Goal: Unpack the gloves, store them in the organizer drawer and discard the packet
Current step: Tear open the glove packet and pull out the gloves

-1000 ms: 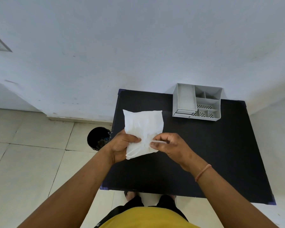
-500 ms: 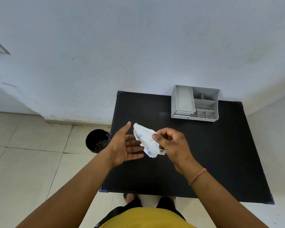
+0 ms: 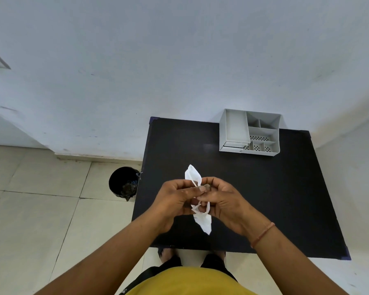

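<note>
A white packet (image 3: 198, 201) is pinched between the left hand (image 3: 175, 199) and right hand (image 3: 222, 200), both grips clenched on its middle above the black worktop (image 3: 275, 199). Beyond the grip, to its right, the grey organizer (image 3: 250, 135) is seen with drawers closed. A black bin (image 3: 124, 182) stands on the floor, left of the grip.

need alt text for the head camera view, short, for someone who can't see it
Two bare hands, left hand and right hand, pinch a crumpled white paper packet above a black rectangular table. A grey plastic compartment organizer stands at the table's far edge, and a round black bin stands on the tiled floor to the left.
</note>
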Demonstrator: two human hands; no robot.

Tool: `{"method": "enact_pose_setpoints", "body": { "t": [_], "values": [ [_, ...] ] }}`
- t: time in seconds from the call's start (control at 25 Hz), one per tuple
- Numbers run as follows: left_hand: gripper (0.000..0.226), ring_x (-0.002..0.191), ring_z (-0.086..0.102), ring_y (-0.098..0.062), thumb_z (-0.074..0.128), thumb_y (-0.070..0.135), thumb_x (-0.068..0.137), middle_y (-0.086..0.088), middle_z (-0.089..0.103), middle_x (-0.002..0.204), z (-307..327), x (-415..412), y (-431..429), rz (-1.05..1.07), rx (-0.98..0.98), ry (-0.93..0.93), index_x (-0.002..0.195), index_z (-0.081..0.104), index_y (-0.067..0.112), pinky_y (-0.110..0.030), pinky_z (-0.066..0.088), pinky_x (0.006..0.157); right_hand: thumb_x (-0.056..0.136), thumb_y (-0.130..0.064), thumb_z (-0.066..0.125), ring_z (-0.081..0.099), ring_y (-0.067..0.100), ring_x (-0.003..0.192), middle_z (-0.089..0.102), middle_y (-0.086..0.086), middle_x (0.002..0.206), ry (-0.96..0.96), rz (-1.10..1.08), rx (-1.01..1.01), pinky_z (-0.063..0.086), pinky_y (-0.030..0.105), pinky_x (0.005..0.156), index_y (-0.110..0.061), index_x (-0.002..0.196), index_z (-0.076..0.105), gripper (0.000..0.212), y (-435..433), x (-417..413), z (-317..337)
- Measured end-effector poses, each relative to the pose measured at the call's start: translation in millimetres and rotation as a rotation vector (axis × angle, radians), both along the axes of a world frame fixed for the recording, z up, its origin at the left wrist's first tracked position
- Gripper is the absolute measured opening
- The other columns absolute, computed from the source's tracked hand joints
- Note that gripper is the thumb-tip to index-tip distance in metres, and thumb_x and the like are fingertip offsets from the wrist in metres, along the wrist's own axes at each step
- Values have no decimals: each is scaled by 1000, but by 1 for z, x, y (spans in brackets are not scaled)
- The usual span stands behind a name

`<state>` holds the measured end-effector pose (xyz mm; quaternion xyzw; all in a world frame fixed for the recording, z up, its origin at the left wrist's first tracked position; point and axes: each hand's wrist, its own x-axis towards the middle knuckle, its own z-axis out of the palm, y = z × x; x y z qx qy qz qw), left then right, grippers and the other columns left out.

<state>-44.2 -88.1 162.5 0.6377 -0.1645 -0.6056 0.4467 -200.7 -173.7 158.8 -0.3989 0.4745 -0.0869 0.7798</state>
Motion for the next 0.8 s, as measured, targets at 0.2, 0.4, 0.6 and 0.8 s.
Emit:
{"method": "enact_pose_setpoints", "body": {
  "t": [0.2,0.4,0.6,0.8],
  "values": [
    [15,88,83,-22,72,24,99,-3,85,100,-9,-2,9,16,35,-105,111,78,16,-40,69,79,91,7,68,74,29,91,74,19,114,-94,-44,87,63,45,86,-9,130,63,42,13,-8,3],
    [44,102,80,-19,78,15,93,2,79,118,-10,2,16,-49,-68,-105,133,61,25,-40,67,88,94,11,60,74,36,99,75,25,121,-158,-189,179,63,49,91,-6,136,56,45,13,-5,4],
    [74,101,78,-18,91,9,79,3,78,116,-9,-2,9,-124,-69,-247,142,55,22,-38,65,94,96,8,56,73,24,77,74,22,103,-149,-257,203,63,45,83,-3,136,57,41,11,1,7],
    [56,107,76,-25,83,2,86,-5,76,121,-14,2,7,52,-29,-94,132,60,23,-44,67,88,96,7,50,62,17,64,69,14,82,-217,-377,259,57,40,77,-5,138,55,43,1,-2,6]
  ]
}}
